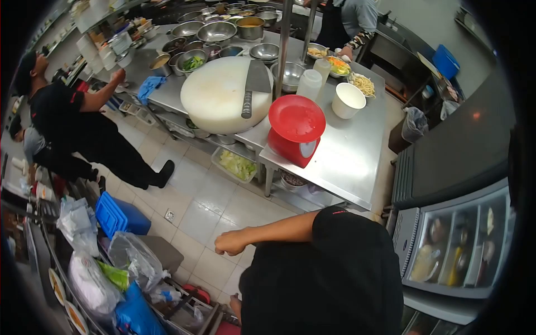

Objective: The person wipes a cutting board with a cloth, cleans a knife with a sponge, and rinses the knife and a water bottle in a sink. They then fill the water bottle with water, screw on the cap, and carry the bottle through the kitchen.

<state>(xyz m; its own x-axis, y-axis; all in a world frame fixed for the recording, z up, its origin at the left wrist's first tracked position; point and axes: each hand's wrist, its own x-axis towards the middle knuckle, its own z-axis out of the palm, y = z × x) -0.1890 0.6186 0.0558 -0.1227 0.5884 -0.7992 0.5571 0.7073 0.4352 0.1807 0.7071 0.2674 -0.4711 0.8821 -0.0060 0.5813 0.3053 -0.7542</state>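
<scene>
Grey bin (167,255) on the floor, clear bag (131,254) beside it; this bin is the landmark. Nearest hand: right hand (231,242), up and right of the bin, well apart from the surface, forearm stretched level-ish from a black sleeve. Right grip: fingers curled into a loose fist, nothing visible in it. Left hand (235,306), down and right of the bin, mostly hidden by the torso; can't tell grip. Red thing (228,328) just below it, cut off by frame. Blue container (134,218) above-left of the bin. Surface (346,162) up-right of the bin, with red scale (301,118), round board (215,89), cleaver (257,75) lying on it. Co-worker (67,123) far up-left.
</scene>
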